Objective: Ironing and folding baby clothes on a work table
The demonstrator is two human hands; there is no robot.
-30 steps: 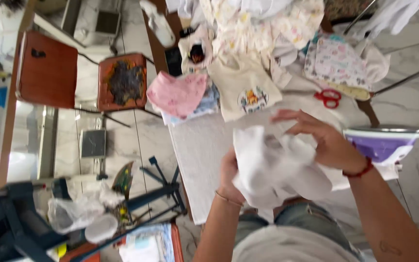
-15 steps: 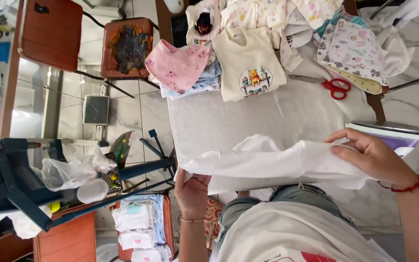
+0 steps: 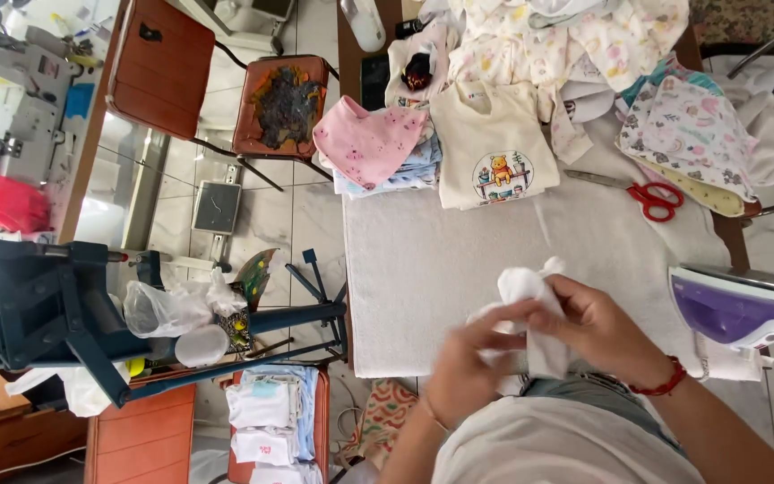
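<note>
- Half a second ago you held the white cloth stretched wide between your hands; now it is gathered into a small bunch and both hands have come together over the near edge of the surface.
- Your right hand is clenched on the cloth from the right, its fingers curled over the top of the bunch, with a red band at the wrist.
- Your left hand grasps the same bunch from below and to the left, fingertips touching the fabric and almost meeting the right hand.
- Between the two grips the cloth stands roughly upright, one loose corner poking up and away from you and a flap hanging down toward your body.
- So the cloth lies directly between the hands, neither much nearer; the right hand covers more of it.
- Underneath, the padded surface is pale and bare in the middle.
- Just to the right of your right forearm stands the purple iron, near but not touching the cloth.
- Well apart at the far side lie the red scissors, a cream top with a cartoon print and a pink bib on folded clothes.
</note>
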